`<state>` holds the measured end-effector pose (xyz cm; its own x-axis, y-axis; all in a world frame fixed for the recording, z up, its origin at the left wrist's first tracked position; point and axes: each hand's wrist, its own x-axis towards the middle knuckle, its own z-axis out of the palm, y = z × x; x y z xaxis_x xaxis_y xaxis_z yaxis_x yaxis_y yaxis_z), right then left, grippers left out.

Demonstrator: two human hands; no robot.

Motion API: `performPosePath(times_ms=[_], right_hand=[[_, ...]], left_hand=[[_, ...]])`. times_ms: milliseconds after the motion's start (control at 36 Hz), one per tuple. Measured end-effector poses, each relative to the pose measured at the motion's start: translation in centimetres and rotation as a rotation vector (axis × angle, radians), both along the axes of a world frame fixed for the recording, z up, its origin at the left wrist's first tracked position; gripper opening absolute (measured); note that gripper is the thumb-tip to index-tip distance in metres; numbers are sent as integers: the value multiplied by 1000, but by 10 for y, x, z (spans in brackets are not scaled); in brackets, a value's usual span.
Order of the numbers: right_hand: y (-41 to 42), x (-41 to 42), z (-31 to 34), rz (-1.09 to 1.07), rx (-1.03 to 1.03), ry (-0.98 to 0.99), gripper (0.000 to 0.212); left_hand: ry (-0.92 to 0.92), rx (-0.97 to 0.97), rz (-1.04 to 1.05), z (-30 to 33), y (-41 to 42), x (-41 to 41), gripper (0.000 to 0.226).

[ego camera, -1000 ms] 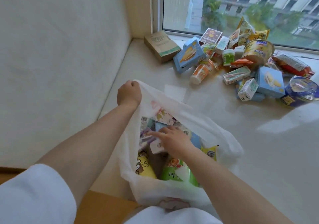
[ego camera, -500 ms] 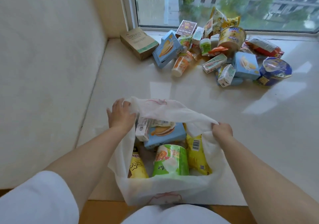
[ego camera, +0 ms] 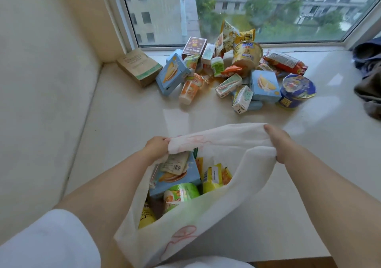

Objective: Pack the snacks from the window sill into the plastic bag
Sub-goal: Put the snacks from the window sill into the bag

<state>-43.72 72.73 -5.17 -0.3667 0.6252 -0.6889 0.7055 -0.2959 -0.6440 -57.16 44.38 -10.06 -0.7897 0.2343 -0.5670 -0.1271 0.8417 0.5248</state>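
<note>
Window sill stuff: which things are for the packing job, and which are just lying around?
For the job:
plastic bag, held open by left hand and right hand
snack pile on the sill
blue noodle bowl
snacks already bagged, like the green can

Just lying about:
crumpled cloth at the right edge

Single view: head-worn wide-angle camera, looking forward and steeply down over the person's forearms. Nearest the lens, at bottom of frame, sits the plastic bag (ego camera: 206,216). The window sill (ego camera: 123,123) fills mid-frame; the snack pile (ego camera: 226,76) lies farther off, in front of the window (ego camera: 247,10) across the top edge. Straight lines bow toward the frame borders.
</note>
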Motion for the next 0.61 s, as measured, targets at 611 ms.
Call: performPosePath(times_ms=[611], right_hand=[[78, -155, -54, 844, 892, -321, 48]], left_hand=[[278, -82, 180, -4, 169, -122, 38]])
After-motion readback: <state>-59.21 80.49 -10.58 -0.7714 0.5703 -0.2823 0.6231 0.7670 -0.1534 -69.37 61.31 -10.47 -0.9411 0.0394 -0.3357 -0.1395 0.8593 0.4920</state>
